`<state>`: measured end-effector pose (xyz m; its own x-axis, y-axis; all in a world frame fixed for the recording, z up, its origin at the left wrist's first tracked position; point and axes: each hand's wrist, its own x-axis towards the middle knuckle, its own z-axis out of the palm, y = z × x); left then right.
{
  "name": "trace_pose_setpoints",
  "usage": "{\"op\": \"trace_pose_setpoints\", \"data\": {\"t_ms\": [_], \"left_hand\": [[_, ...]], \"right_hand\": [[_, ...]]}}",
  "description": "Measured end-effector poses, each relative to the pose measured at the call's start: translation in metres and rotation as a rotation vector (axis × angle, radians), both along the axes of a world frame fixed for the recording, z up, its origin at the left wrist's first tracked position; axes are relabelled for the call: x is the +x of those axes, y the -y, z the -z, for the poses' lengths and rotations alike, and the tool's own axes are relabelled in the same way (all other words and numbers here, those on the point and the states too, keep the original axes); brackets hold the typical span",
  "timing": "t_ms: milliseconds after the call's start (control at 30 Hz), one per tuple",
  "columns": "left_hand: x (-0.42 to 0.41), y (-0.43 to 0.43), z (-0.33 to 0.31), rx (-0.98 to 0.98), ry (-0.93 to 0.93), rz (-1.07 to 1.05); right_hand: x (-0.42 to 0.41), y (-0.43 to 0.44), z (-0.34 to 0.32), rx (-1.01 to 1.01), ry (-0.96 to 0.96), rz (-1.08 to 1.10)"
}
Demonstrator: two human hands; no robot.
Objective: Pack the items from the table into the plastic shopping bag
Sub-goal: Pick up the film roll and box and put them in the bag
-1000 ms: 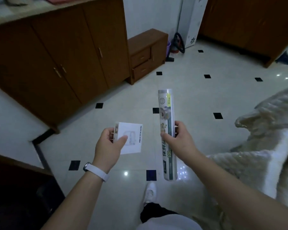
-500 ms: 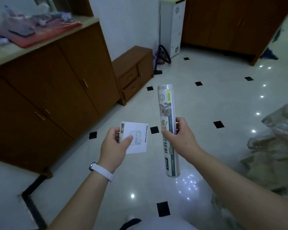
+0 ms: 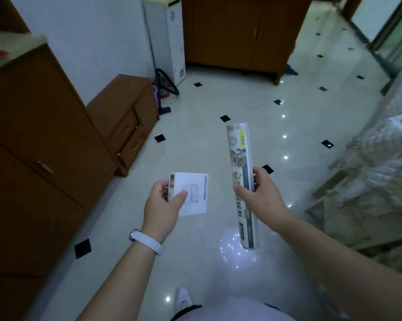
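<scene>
My left hand [image 3: 164,205] pinches a small white box [image 3: 191,193] with a faint earbuds drawing, thumb on its front face. In my right hand [image 3: 260,195] is a long roll of cling film [image 3: 240,158] in printed wrap, gripped around its middle and held nearly upright, tilted slightly left at the top. Both items hang in the air above the tiled floor. No plastic shopping bag and no table show in this view.
A brown wooden cabinet [image 3: 33,147] runs along the left, with a low drawer unit [image 3: 126,121] beyond it. A dark wardrobe [image 3: 241,31] stands at the back. A covered sofa [image 3: 380,170] fills the right side. White tiled floor [image 3: 207,112] lies ahead.
The view has swung up and to the right across the room while I walk. Both hands keep the same hold on the box and the roll.
</scene>
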<state>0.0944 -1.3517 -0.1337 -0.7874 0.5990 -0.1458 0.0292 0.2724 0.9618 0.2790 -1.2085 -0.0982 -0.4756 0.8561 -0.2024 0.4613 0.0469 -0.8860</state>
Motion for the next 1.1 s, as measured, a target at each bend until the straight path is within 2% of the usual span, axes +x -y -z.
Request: {"op": "trace_pose_setpoints", "data": {"t_ms": [133, 400, 633, 767, 933, 1100], "left_hand": [[-0.036, -0.053, -0.007, 0.019, 0.006, 0.140], [-0.044, -0.171, 0.000, 0.014, 0.005, 0.389], [-0.026, -0.291, 0.009, -0.064, -0.052, 0.499], [-0.012, -0.374, -0.002, -0.117, -0.100, 0.560], [0.028, -0.481, -0.026, -0.061, -0.151, 0.654], [0.063, -0.556, -0.035, -0.030, -0.199, 0.778]], "right_hand": [[-0.015, -0.020, -0.011, 0.079, -0.008, 0.129], [-0.001, -0.087, 0.004, 0.069, 0.037, 0.382], [0.016, -0.186, 0.036, -0.031, -0.051, 0.530], [0.036, -0.258, 0.034, -0.040, -0.080, 0.581], [0.080, -0.352, 0.011, 0.022, -0.146, 0.669], [0.111, -0.402, 0.005, 0.060, -0.153, 0.761]]}}
